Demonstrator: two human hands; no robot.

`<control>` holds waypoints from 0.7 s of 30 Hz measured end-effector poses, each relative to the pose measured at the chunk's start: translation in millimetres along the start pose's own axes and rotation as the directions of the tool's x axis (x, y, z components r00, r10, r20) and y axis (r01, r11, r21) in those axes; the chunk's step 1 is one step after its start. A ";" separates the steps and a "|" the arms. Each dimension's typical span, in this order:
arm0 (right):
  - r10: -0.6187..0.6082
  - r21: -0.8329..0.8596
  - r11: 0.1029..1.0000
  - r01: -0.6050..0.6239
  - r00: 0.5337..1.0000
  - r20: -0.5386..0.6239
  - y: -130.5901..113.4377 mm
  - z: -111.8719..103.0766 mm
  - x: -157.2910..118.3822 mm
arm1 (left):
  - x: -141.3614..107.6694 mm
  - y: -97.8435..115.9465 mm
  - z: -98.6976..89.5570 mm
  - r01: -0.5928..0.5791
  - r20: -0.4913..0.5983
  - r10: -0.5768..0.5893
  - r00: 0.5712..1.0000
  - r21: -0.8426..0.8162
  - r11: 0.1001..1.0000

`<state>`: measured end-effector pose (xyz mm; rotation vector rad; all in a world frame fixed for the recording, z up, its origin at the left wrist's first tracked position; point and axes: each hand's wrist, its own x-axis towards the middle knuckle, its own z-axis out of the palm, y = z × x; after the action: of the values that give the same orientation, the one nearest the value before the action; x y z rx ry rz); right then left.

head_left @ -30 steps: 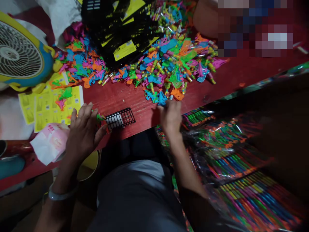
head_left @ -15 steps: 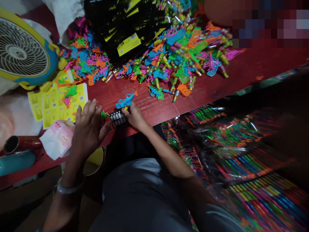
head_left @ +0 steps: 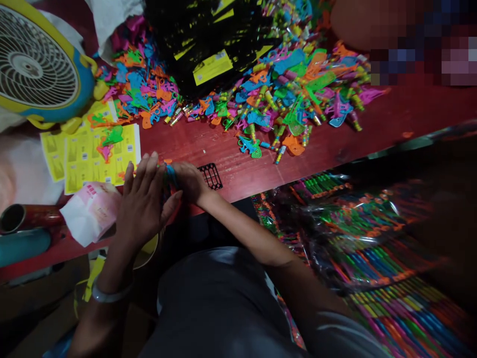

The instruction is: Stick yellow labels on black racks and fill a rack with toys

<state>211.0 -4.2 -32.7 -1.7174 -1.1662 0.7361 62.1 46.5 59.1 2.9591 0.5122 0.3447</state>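
My left hand point(head_left: 143, 199) lies palm down near the table's front edge, its fingers stretched out and the thumb apart. Close against it is my right hand point(head_left: 192, 181), whose fingertips are partly hidden. A small blue plastic toy point(head_left: 170, 173) shows between the hands, at the right fingers; its far end is covered. Bits of orange and green plastic peek out by the left fingertips. Beside my right wrist, a black plastic grid point(head_left: 211, 176) rests flat on the red table point(head_left: 179, 144).
A heap of colourful plastic toys point(head_left: 294, 99) spreads along the back, around a black bag point(head_left: 167, 49). At left are a fan point(head_left: 40, 69), yellow label sheets point(head_left: 100, 161), a tissue pack point(head_left: 93, 209) and a teal bottle point(head_left: 24, 246). Bagged toys point(head_left: 365, 258) lie below, right.
My right hand has moved left from the black grid to my left hand, bringing the blue toy along. The grid is now uncovered. The view has shifted slightly.
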 end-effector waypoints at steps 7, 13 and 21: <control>-0.147 -0.283 0.945 0.165 0.986 0.083 -0.6 5.6 -1.2 | -0.5 -3.0 -0.4 -0.053 0.004 0.053 0.999 0.021 0.998; -0.096 -0.296 0.955 -0.015 0.929 -0.358 37.1 -70.8 -29.6 | -3.4 -9.0 3.1 -0.076 -0.009 0.076 0.997 0.001 0.997; 0.286 -0.230 0.706 -0.670 0.567 -0.772 83.5 -180.4 -83.0 | -3.3 -9.3 6.1 -0.116 -0.052 0.116 0.992 -0.002 0.993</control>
<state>363.9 -155.9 -35.3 -2.5294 -0.3016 0.0009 57.6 53.6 51.1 2.9889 0.3443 0.4349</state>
